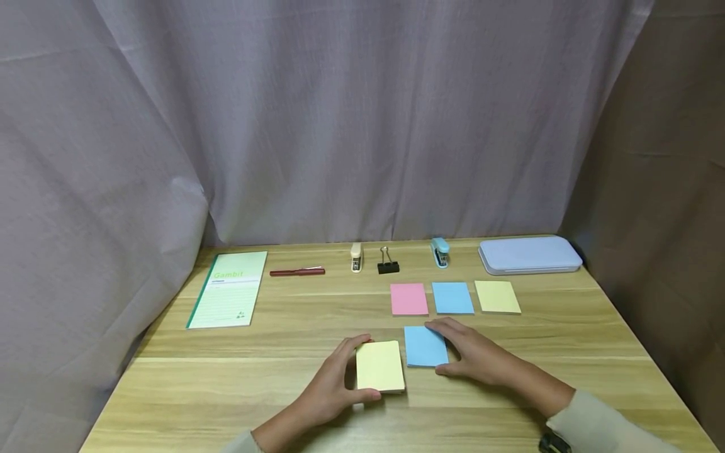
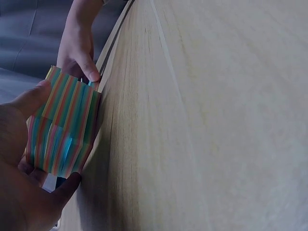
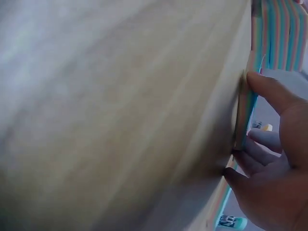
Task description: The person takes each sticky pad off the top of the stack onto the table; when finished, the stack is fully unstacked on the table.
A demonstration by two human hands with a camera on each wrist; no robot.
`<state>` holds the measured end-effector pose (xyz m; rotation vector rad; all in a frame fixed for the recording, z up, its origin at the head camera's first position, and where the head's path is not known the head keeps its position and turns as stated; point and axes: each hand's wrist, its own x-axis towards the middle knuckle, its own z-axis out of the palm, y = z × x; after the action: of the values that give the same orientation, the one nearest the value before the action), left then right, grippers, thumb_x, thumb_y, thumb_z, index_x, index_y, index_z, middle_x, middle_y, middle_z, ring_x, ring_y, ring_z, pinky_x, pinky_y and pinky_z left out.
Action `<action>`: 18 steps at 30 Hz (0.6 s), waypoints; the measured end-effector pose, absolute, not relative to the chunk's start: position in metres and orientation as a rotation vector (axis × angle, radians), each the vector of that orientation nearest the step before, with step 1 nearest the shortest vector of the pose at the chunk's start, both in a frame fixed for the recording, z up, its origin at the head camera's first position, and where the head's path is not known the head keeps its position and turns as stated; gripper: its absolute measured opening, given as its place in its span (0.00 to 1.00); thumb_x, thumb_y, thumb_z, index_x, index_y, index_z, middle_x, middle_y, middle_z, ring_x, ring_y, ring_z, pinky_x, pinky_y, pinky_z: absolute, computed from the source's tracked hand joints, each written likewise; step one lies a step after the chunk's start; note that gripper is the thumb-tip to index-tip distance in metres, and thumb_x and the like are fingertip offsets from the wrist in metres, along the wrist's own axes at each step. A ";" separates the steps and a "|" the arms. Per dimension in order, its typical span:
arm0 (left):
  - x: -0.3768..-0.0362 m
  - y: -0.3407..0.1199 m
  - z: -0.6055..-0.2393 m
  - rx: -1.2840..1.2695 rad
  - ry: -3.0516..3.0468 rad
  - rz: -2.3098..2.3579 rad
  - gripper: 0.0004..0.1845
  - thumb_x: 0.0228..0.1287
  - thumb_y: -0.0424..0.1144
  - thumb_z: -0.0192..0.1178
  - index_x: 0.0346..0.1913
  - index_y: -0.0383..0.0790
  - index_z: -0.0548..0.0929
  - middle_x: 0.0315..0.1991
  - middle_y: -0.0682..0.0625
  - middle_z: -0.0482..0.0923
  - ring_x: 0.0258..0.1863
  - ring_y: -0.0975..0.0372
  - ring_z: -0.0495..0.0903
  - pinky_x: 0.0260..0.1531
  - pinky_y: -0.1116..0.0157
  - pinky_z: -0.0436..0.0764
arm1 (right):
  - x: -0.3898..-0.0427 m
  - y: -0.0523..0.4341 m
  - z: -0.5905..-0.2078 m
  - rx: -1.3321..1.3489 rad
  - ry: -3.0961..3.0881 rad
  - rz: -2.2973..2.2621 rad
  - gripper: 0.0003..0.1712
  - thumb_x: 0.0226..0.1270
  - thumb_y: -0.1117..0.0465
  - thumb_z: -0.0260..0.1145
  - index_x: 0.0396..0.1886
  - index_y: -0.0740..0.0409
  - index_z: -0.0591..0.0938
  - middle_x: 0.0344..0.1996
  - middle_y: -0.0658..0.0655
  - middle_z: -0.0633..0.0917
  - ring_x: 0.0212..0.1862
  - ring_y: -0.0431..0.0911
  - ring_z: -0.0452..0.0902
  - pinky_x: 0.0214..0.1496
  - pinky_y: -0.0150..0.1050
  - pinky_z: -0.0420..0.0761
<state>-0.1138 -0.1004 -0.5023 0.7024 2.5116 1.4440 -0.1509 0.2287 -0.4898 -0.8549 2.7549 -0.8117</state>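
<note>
L hand grips the yellow-topped note pad at the near middle of the table, thumb on the near edge, fingers curled over the far-left corner. In the L wrist view that pad shows its striped multi-colour side, thumb and fingers clamped round it. R hand sits at the blue-topped pad, just right of the yellow one, the two pads touching or nearly so. Fingers reach over its far-right corner, thumb at the near-right corner; R wrist view shows thumb and curled fingers pinching the pad's edge. Both pads lie flat on the wood.

Behind them, a row of three more pads: pink, blue, yellow, set apart from each other. Along the back edge, L to R: green notebook, red pen, beige stapler, black binder clip, teal stapler, pale blue case. Grey curtain behind it all.
</note>
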 end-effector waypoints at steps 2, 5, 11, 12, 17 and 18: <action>-0.114 -0.100 -0.503 0.696 2.509 1.443 0.50 0.51 0.45 0.81 0.76 0.44 0.65 0.66 0.57 0.72 0.67 0.59 0.71 0.71 0.49 0.69 | -0.150 0.227 -0.486 -0.844 2.750 -0.817 0.48 0.64 0.45 0.76 0.76 0.61 0.67 0.72 0.64 0.71 0.71 0.63 0.69 0.69 0.63 0.72; -0.113 -0.101 -0.503 0.686 2.505 1.449 0.50 0.51 0.45 0.81 0.76 0.45 0.65 0.67 0.56 0.72 0.67 0.59 0.70 0.71 0.49 0.68 | -0.147 0.221 -0.478 -0.835 2.757 -0.857 0.48 0.64 0.43 0.75 0.76 0.61 0.68 0.72 0.64 0.71 0.72 0.64 0.68 0.70 0.63 0.71; -0.111 -0.101 -0.503 0.677 2.494 1.480 0.53 0.51 0.45 0.81 0.77 0.41 0.63 0.71 0.51 0.70 0.72 0.55 0.67 0.72 0.45 0.66 | -0.136 0.194 -0.459 -0.847 2.677 -0.987 0.47 0.66 0.39 0.71 0.78 0.53 0.67 0.74 0.62 0.70 0.74 0.63 0.66 0.70 0.66 0.70; -0.111 -0.102 -0.503 0.675 2.489 1.483 0.54 0.50 0.46 0.81 0.78 0.41 0.62 0.72 0.50 0.68 0.73 0.54 0.66 0.72 0.44 0.65 | -0.134 0.190 -0.457 -0.849 2.649 -1.001 0.48 0.66 0.38 0.71 0.79 0.52 0.66 0.75 0.61 0.69 0.74 0.63 0.65 0.69 0.67 0.70; -0.109 -0.105 -0.502 0.676 2.431 1.504 0.58 0.49 0.47 0.81 0.80 0.41 0.57 0.76 0.47 0.63 0.76 0.47 0.62 0.73 0.39 0.62 | -0.127 0.169 -0.451 -0.848 2.545 -1.042 0.53 0.63 0.35 0.72 0.81 0.49 0.62 0.77 0.55 0.67 0.75 0.59 0.64 0.69 0.65 0.70; -0.109 -0.106 -0.503 0.676 2.414 1.510 0.58 0.50 0.47 0.81 0.80 0.41 0.57 0.77 0.47 0.62 0.76 0.45 0.62 0.73 0.38 0.61 | -0.126 0.165 -0.451 -0.845 2.531 -1.044 0.55 0.62 0.34 0.72 0.82 0.49 0.61 0.77 0.54 0.66 0.75 0.57 0.64 0.70 0.64 0.71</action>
<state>-0.1092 -0.1057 -0.5028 0.6760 2.4138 1.5105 -0.1258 0.1653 -0.4514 -0.8452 2.5309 -1.0442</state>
